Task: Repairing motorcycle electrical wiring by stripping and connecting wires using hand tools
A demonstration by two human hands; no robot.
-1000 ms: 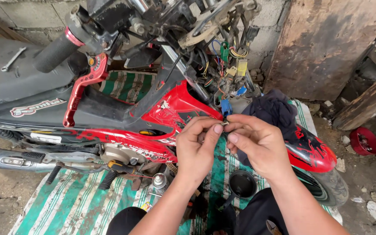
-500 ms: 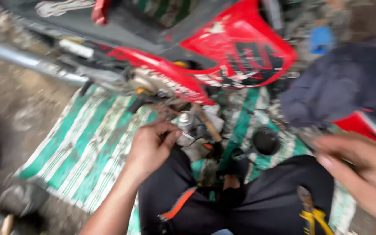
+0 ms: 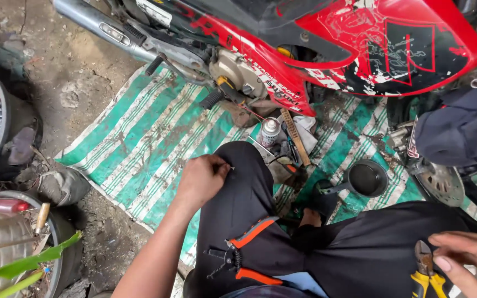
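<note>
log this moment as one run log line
left hand: pinches small metal part above knee | right hand: on yellow-handled pliers | nearby: spray can, black cup, striped mat

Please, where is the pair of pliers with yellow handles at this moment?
In the head view, the pliers are at the bottom right corner, lying on the person's dark trousers, right beside the fingers of the right hand.

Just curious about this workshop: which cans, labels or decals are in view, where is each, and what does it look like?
Spray can: upright on the striped mat beside the engine, small cylinder, silver top, red-and-white label.
Fairing decal: on the red motorcycle panel, upper right, black and white, scuffed.
Sticker: top, white rectangle on dark bodywork.
</note>
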